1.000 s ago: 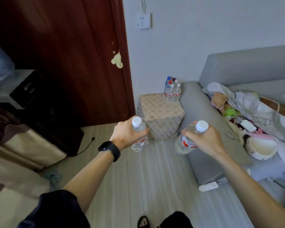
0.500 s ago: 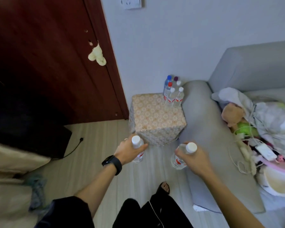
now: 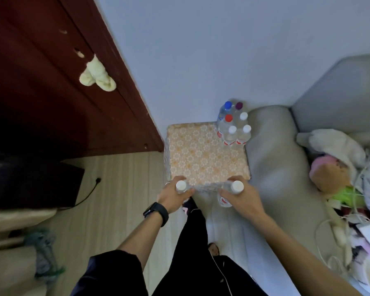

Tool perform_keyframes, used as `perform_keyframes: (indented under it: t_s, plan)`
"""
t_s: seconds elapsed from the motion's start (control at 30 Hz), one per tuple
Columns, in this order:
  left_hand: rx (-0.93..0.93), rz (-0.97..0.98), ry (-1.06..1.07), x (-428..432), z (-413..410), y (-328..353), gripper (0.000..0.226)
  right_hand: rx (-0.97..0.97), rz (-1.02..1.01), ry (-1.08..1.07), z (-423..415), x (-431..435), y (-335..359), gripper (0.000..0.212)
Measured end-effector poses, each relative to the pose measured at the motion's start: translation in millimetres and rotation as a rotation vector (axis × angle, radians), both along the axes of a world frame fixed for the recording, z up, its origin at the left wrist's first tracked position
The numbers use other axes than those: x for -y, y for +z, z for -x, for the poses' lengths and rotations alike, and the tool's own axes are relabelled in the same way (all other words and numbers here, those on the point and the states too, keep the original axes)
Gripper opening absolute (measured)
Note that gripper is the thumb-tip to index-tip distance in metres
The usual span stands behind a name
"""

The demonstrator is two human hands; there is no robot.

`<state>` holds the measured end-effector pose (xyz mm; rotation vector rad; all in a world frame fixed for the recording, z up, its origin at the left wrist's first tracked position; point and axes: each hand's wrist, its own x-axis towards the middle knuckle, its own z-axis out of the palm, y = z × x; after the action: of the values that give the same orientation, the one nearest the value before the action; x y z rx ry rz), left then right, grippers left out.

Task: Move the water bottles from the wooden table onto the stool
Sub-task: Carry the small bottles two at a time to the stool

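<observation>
A square stool with a flowered cover stands against the wall. Several water bottles with white, red, blue and purple caps cluster at its far right corner. My left hand grips a clear bottle with a white cap just in front of the stool's near left edge. My right hand grips another white-capped bottle with a red label at the near right edge. Both bottles are upright and held in the air. The wooden table is out of view.
A grey sofa flanks the stool on the right, piled with soft toys and cables. A dark red door with a cloth-wrapped handle is on the left. A black box and cable lie on the floor.
I have walked up to the stool, and it now lies right under my hands. Both hands have carried their bottles forward to its near edge.
</observation>
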<state>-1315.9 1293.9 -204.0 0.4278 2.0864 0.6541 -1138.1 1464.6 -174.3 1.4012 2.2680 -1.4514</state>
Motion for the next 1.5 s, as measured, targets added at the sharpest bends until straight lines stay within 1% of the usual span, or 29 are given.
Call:
perform_keyframes:
  t_s: [0.13,0.23,0.37,0.57,0.67,0.87,1.03,1.1,1.17,1.23,1.27,1.4,1.5]
  plan:
    - [0.105,-0.004,0.033,-39,39,-12,0.061,0.027,0.048,-0.023,47,-32,-22,0.044]
    - [0.118,0.021,0.057,-68,60,-26,0.061,0.056,0.076,-0.046,76,-53,-45,0.052]
    - [0.145,0.040,0.078,-102,79,-51,0.062,0.086,0.117,-0.064,104,-81,-81,0.057]
    - [0.116,0.086,0.092,-135,91,-99,0.063,0.143,0.174,0.000,131,-114,-129,0.063]
    - [0.093,0.104,0.043,-143,89,-115,0.064,0.110,0.156,0.041,137,-120,-146,0.065]
    - [0.086,0.080,0.095,-142,87,-133,0.067,0.072,0.190,0.051,135,-124,-168,0.071]
    - [0.040,0.055,0.092,-131,92,-128,0.074,0.078,0.119,0.123,132,-125,-169,0.074]
    - [-0.009,0.031,0.080,-130,91,-122,0.065,0.076,0.063,0.146,129,-127,-168,0.072]
    - [-0.087,0.022,0.041,-129,88,-118,0.046,0.107,-0.027,0.161,127,-127,-163,0.068]
    - [-0.154,0.028,0.001,-127,84,-118,0.030,0.193,-0.136,0.217,127,-129,-156,0.065]
    - [-0.168,0.028,-0.005,-127,82,-119,0.027,0.244,-0.190,0.276,127,-130,-152,0.064]
    - [-0.180,0.025,0.026,-130,77,-121,0.025,0.466,-0.398,0.530,136,-133,-134,0.059]
    - [-0.170,0.018,0.044,-138,83,-123,0.028,0.518,-0.469,0.628,144,-134,-127,0.056]
